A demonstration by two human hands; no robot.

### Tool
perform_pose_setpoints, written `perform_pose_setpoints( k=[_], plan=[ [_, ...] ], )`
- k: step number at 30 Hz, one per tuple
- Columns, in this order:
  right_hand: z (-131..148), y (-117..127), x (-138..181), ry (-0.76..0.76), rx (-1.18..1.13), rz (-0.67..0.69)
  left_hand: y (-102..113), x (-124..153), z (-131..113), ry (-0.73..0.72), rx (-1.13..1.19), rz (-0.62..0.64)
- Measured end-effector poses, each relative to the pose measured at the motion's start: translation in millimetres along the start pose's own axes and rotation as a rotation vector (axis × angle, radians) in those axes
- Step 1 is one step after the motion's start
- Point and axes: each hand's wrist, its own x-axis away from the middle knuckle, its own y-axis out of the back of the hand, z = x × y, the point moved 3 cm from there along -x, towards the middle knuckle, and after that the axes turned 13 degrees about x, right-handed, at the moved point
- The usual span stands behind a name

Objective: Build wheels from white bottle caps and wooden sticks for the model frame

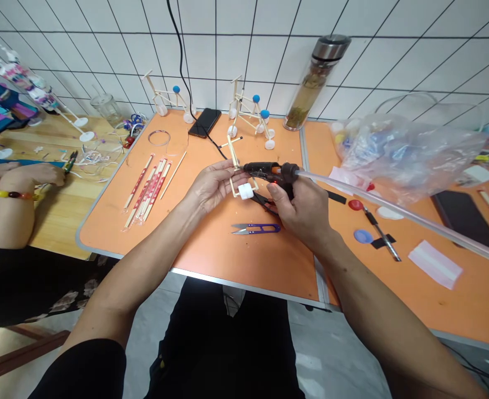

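My left hand (217, 188) is closed on a small stick model (232, 148) made of pale wooden sticks, with a white round piece (245, 191) at its lower end. In my right hand (305, 205) is a black hot glue gun (265, 168), a red light glowing on its body. A long translucent glue stick (394, 213) runs out of its back to the right. The gun's nozzle meets the model beside my left fingertips; whether they touch I cannot tell. Below the hands lie purple thread snips (256, 228). Dark scissors (265, 204) are partly hidden behind my right hand.
Finished-looking stick models (248, 111) with blue balls stand by the wall, near a phone (205, 122) and a glass bottle (315, 83). Wrapped chopsticks (148, 191) lie left. A plastic bag (398, 149) and pen (381, 233) are right. A co-worker's hand (40, 177) holds pliers.
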Motion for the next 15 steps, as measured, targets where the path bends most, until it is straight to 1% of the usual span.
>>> perform_pose_setpoints(
  k=[6,15],
  plan=[
    [-0.5,-0.4,0.1,-0.015,0.000,0.037,0.0,0.1,-0.4,0.001,-0.012,0.001],
    [0.0,0.0,0.1,-0.017,-0.001,0.029,-0.4,1.4,-0.9,-0.002,-0.006,-0.001]
  ],
)
